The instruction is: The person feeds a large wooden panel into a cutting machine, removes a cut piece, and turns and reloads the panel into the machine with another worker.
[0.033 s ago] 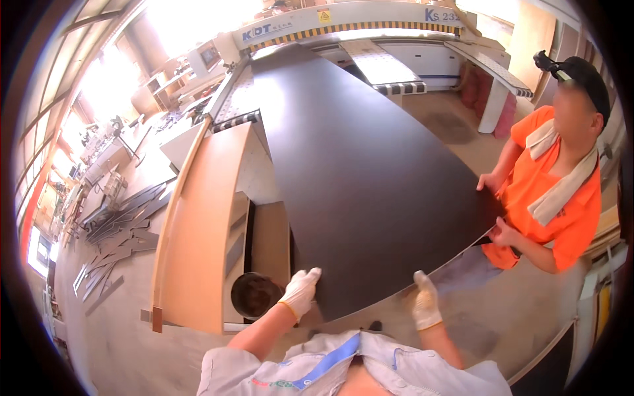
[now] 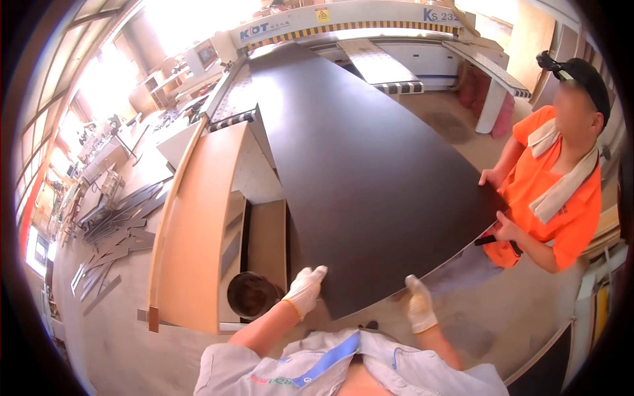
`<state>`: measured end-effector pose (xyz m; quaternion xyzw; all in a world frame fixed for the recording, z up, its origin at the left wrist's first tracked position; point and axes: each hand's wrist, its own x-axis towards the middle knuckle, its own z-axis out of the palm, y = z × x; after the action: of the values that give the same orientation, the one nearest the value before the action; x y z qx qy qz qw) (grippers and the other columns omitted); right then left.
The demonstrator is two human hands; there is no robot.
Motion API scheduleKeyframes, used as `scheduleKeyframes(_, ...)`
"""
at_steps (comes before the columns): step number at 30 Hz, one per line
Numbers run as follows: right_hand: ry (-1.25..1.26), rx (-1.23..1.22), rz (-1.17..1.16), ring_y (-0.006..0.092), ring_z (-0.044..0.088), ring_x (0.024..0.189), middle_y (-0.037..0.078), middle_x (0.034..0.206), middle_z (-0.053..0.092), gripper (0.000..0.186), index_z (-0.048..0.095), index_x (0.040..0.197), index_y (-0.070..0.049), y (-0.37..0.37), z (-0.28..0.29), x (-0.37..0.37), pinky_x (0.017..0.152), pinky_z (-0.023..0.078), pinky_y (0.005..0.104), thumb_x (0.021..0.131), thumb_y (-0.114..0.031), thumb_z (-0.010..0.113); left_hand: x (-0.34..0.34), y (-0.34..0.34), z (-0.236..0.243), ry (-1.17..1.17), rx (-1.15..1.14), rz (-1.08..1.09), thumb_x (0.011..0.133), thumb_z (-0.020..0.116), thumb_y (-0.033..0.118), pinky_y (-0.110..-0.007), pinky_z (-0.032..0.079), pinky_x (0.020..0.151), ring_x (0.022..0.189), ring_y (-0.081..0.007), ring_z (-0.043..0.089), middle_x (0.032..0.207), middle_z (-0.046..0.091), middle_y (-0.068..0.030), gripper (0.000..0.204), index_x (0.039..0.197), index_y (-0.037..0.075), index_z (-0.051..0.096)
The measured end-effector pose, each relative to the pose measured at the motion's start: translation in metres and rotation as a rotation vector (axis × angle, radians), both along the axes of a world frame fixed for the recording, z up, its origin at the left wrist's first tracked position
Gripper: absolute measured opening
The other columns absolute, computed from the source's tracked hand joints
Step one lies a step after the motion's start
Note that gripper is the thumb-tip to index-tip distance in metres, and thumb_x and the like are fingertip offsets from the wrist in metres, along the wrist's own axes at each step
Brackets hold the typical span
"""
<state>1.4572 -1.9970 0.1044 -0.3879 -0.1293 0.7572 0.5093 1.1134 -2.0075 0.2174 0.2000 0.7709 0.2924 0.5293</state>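
Both hands gloved in white, yellow band at each cuff. Left hand (image 2: pixel 306 292): fingers gripping the left edge of the dark panel (image 2: pixel 383 178), close to its near-left corner; some fingers hidden below the board. Right hand (image 2: pixel 421 310): fingers closed on the near edge of the same panel, to the right of that corner; the fingers under the edge are blurred.

Panel position: between the two sets of fingers and running far ahead of them, flat face up, narrowing in view toward the panel saw (image 2: pixel 363 26) with its yellow-and-black striped bar. Ahead of the right fingers, well apart: a pale support table (image 2: pixel 376 61) with a black-and-white front end, standing beside the panel.

To the right of the right fingers: a co-worker (image 2: pixel 568 178) in an orange shirt and dark cap, pale towel round the neck, both bare hands on the panel's right-hand part, at its edge.

Just left of the left fingers: a dark round bucket (image 2: pixel 254 295). Farther left of them: a wood-coloured tabletop (image 2: pixel 195 231), long and narrow, pointing away. Well beyond it on the left: dark offcut strips (image 2: pixel 125 221) strewn on the floor (image 2: pixel 125 343).
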Motion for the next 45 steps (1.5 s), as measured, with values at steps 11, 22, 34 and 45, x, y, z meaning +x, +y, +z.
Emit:
scheduleKeyframes(11,-0.201,-0.197,-0.389,0.018,0.068,0.061,0.01,0.089,0.082,0.05,0.083,0.117,-0.012,0.097,0.036,0.102,0.048,0.043,0.0282,0.11,-0.06,0.072,0.107,0.18,0.002,-0.719,0.221,-0.63,0.12,0.07,0.046,-0.046,0.07,0.101,0.114,-0.032,0.081,0.141,0.078,-0.0243,0.068,0.164,-0.005,0.059)
scheduleKeyframes(22,0.11,-0.161,-1.367,0.0222,0.081,0.114,0.004,0.13,0.085,0.05,0.08,0.137,-0.013,0.326,-0.057,0.174,0.094,0.069,0.0401,0.11,-0.055,0.08,-0.238,0.378,-0.074,-0.153,0.392,0.182,0.117,0.07,0.035,-0.033,0.063,0.089,0.091,-0.0138,0.074,0.112,0.081,-0.0051,0.046,0.149,0.003,0.074)
scheduleKeyframes(34,-0.185,-0.141,-0.498,0.0184,0.08,0.093,0.001,0.115,0.084,0.039,0.075,0.129,-0.017,0.812,-0.033,-0.153,0.079,0.069,0.0325,0.114,-0.052,0.078,-0.39,0.666,-0.084,-0.387,0.546,0.101,0.118,0.075,0.03,-0.036,0.065,0.092,0.1,-0.0199,0.078,0.124,0.078,-0.0143,0.054,0.157,-0.005,0.062)
scheduleKeyframes(45,-0.694,0.157,-0.468,0.0163,0.075,0.084,0.005,0.108,0.082,0.033,0.079,0.133,-0.008,1.167,0.029,-0.372,0.07,0.057,0.0305,0.112,-0.033,0.08,-0.555,0.985,-0.094,-0.156,0.5,0.1,0.12,0.072,0.029,-0.036,0.067,0.09,0.098,-0.0178,0.077,0.122,0.077,-0.0116,0.051,0.157,-0.005,0.063)
